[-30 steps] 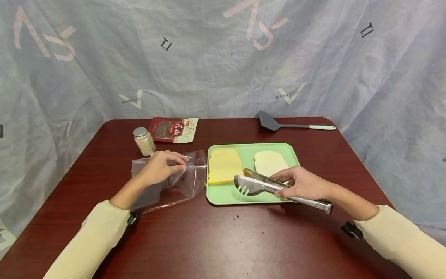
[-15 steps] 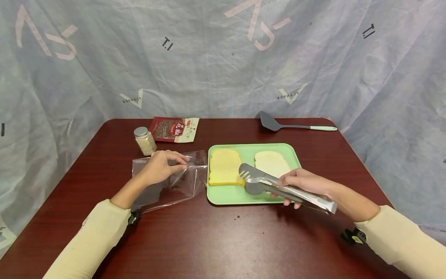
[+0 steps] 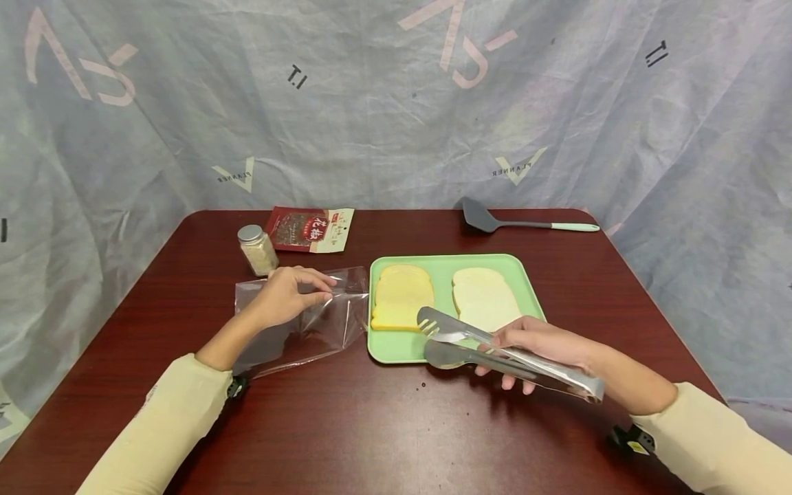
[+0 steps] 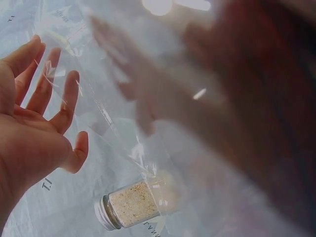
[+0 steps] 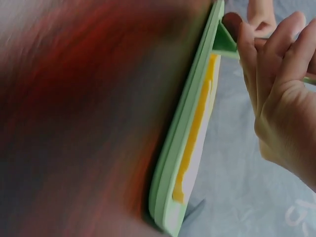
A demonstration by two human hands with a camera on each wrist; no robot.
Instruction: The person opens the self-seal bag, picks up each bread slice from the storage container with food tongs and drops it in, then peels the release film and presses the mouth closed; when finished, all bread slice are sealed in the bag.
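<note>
My left hand (image 3: 287,295) pinches the clear plastic bag (image 3: 324,330) near its mouth, thumb and index finger together, and the film rises from the table there. In the left wrist view the fingers (image 4: 43,94) show with film over them. Metal tongs (image 3: 526,364) lie in my right hand (image 3: 544,344), fingers curled around the arms. Their two heads, one slotted, stand apart over the tray's front edge with nothing between them. On the green tray (image 3: 396,350) lie a yellow-edged bread slice (image 3: 403,297) at left and a paler bread slice (image 3: 485,299) at right.
A jar (image 3: 258,251) with a grey lid stands behind my left hand. Beside it lies a red spice packet (image 3: 309,230). A grey spatula (image 3: 489,220) lies along the back edge of the dark table (image 3: 396,426). A grey curtain (image 3: 396,137) hangs behind.
My right hand has turned the tongs over and drawn them toward the tray's front edge, away from the yellow-edged slice. My left hand and the bag stay in place.
</note>
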